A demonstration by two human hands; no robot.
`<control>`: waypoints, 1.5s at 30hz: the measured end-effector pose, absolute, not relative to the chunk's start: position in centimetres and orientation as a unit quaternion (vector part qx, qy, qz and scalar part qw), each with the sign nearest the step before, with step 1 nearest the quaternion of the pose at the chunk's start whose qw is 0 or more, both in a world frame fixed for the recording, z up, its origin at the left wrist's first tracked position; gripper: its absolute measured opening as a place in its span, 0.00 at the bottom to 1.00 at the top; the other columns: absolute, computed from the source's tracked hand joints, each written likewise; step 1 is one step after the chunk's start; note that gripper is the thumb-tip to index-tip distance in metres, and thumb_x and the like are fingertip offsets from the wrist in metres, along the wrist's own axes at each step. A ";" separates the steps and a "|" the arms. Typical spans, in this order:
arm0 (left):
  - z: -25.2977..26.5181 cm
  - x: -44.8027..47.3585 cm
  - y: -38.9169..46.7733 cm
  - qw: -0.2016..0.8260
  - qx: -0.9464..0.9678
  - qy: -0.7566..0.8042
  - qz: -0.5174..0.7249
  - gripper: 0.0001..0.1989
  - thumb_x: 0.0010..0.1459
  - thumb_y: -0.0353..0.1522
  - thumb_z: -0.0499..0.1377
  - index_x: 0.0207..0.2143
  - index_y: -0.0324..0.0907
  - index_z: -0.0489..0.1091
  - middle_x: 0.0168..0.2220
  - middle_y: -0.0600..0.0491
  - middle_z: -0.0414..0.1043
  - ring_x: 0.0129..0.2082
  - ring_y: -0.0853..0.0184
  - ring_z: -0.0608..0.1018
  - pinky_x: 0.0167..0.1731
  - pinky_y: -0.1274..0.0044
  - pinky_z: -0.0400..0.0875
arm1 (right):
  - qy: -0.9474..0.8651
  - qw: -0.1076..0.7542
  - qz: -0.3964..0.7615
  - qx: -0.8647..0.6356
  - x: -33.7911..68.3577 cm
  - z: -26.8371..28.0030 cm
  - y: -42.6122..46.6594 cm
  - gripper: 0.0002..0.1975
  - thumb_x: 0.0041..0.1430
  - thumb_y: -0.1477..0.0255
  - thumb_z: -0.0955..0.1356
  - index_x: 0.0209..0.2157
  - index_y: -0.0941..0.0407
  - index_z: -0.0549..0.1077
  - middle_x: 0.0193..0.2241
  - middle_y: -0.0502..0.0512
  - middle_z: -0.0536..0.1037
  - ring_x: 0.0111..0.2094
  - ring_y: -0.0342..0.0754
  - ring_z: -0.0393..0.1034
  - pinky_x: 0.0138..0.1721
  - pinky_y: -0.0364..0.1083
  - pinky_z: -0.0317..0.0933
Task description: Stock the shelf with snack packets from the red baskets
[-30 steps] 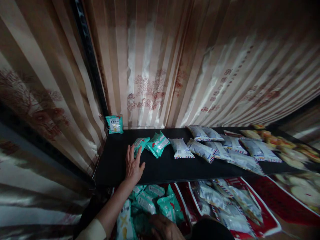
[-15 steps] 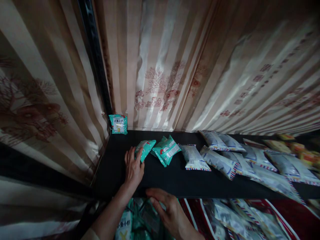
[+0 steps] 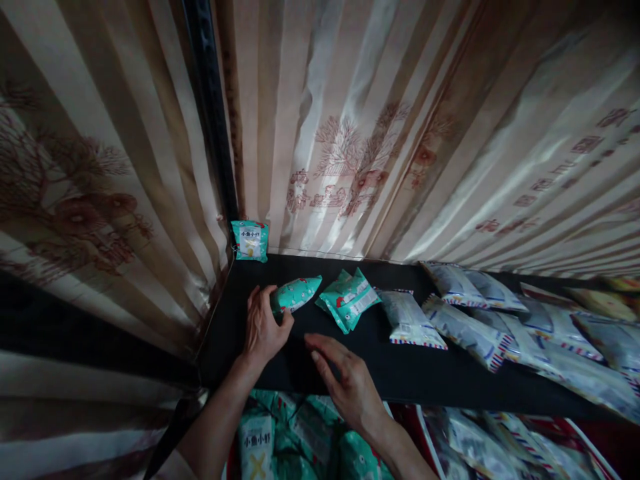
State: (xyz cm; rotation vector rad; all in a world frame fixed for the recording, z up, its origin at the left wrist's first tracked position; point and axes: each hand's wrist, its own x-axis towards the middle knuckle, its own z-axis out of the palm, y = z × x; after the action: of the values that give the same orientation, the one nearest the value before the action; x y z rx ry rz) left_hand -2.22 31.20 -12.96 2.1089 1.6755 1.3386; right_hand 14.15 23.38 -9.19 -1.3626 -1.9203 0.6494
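My left hand (image 3: 265, 327) is closed around one end of a small green snack packet (image 3: 299, 293), tilting it up over the black shelf (image 3: 285, 360). Its thumb lies on the near side; the other fingers are partly hidden behind. My right hand (image 3: 347, 377) hovers over the shelf's front edge, fingers half bent and thumb a little apart, holding nothing I can see. Just right of the held packet lie green packets (image 3: 350, 300), one overlapping another. Another green packet (image 3: 251, 241) stands upright in the back left corner.
Several clear-and-white packets with striped ends (image 3: 413, 320) lie along the shelf to the right. Below the front edge are a pile of green packets (image 3: 257, 443) and a red box with white edges (image 3: 430, 440). Patterned curtains (image 3: 340, 167) hang behind and left, beside a dark post (image 3: 213, 100).
My left hand has tipped the green packet up onto its edge. My right hand has risen from the lower pile to above the shelf. The view has shifted slightly left.
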 end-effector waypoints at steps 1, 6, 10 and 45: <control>-12.9 -2.6 31.3 0.073 0.700 0.554 0.446 0.19 0.52 0.30 0.55 0.48 0.38 0.61 0.45 0.42 0.69 0.50 0.55 0.70 0.50 0.61 0.66 | -0.746 0.360 0.217 -0.516 14.1 -9.2 23.8 0.16 0.64 0.69 0.60 0.49 0.53 0.72 0.46 0.58 0.77 0.49 0.49 0.71 0.49 0.50 0.68; -11.8 -4.3 31.8 0.102 0.724 0.507 0.457 0.17 0.55 0.34 0.54 0.47 0.40 0.63 0.44 0.45 0.71 0.46 0.59 0.73 0.47 0.66 0.69 | -0.789 0.371 0.071 -0.485 13.5 -8.9 26.5 0.21 0.62 0.74 0.62 0.57 0.52 0.63 0.54 0.58 0.70 0.57 0.52 0.62 0.56 0.56 0.61; -10.8 -5.2 31.9 0.131 0.742 0.471 0.458 0.18 0.56 0.35 0.53 0.49 0.40 0.64 0.46 0.47 0.73 0.45 0.61 0.75 0.47 0.70 0.69 | -0.814 0.314 0.031 -0.488 12.9 -8.6 28.8 0.31 0.60 0.70 0.65 0.63 0.52 0.51 0.61 0.61 0.61 0.63 0.57 0.49 0.58 0.63 0.55; -14.5 -4.4 34.4 0.126 0.591 0.602 0.522 0.27 0.54 0.25 0.53 0.58 0.40 0.57 0.56 0.42 0.64 0.56 0.59 0.68 0.55 0.63 0.65 | -0.554 0.440 0.367 -0.604 5.6 -12.6 38.0 0.25 0.52 0.59 0.68 0.50 0.55 0.68 0.41 0.57 0.78 0.40 0.51 0.73 0.42 0.49 0.66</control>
State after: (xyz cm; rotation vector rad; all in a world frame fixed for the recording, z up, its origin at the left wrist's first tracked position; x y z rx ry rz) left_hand -4.37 34.41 -14.47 1.7211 1.7530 1.5195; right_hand 5.65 37.97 -12.64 -1.5009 -1.3760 0.9113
